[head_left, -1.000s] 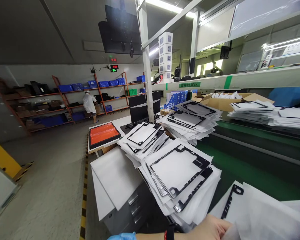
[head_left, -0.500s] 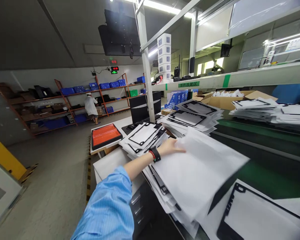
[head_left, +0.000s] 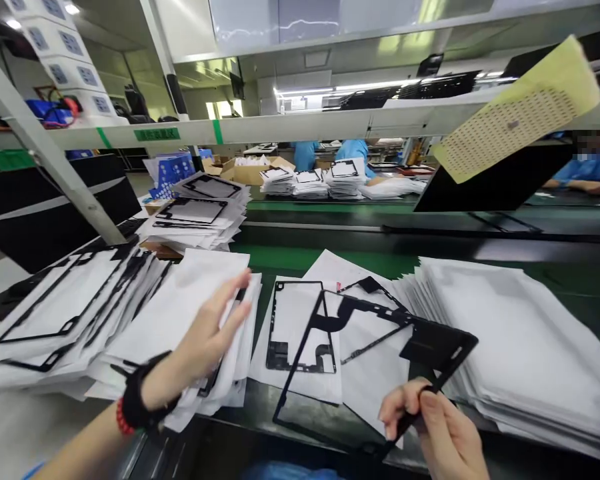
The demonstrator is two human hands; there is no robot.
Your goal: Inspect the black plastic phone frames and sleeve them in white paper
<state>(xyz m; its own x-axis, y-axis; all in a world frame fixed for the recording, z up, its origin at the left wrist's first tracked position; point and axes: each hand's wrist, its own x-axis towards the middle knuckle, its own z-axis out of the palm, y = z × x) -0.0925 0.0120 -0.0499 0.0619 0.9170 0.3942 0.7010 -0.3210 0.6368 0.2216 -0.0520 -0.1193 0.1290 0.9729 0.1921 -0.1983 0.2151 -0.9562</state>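
Observation:
My right hand [head_left: 433,427] pinches the near edge of a thin black rectangular frame [head_left: 440,343], which is tilted up off the bench. My left hand [head_left: 205,333] is open, fingers stretched out, above a stack of white sheets [head_left: 165,313] with black frames between them. Holding nothing, it appears clear of the top sheet. Another black frame [head_left: 279,353] lies flat on a white sheet between my hands. Partly hidden behind the held frame, one more black frame [head_left: 370,285] rests on a sheet [head_left: 325,267].
To the right stands a tall stack of white sheets [head_left: 520,320]. More sheet-and-frame stacks are at the far left [head_left: 65,300] and back left [head_left: 195,213]. A yellow sheet [head_left: 515,117] hangs before a dark screen [head_left: 495,177]. Across the green bench, a co-worker's blue sleeve [head_left: 587,173] shows.
The view has swung right. My left hand, earlier on the white top sheet, is now off it with fingers spread. My right hand has come into view holding a black frame.

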